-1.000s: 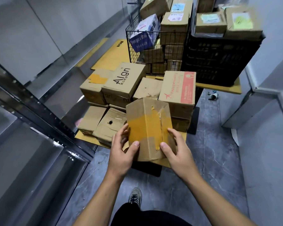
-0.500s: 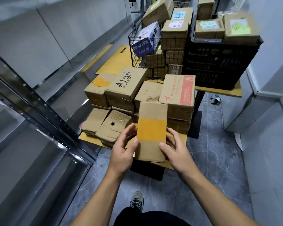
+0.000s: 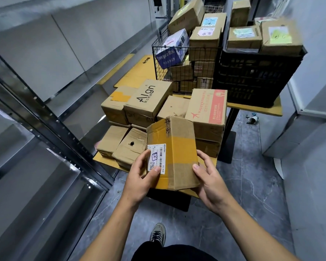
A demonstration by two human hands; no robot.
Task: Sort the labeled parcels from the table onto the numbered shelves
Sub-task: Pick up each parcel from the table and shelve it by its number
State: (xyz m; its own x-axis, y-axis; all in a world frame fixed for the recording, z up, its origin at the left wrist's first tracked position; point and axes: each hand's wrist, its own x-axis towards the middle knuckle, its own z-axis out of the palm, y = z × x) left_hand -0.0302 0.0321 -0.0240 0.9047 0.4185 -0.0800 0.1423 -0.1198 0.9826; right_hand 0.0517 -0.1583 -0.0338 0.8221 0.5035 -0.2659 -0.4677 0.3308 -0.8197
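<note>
I hold a brown cardboard parcel with yellow tape bands in front of me, above the table's near edge. A white barcode label on its left face is turned toward me. My left hand grips the parcel's left side, thumb on the label. My right hand holds the lower right corner. Behind it, several more parcels lie piled on the yellow table, among them an "Algn" box and a box with a red panel. Metal shelves run along my left.
A wire basket and a black plastic crate, both full of labeled boxes, stand at the back of the table. A grey wall and cabinet close the right side. My shoe stands on grey floor tiles.
I have turned the parcel in my hands, so its labeled side now faces me. It sits slightly higher and tilted; my left thumb has moved onto the label.
</note>
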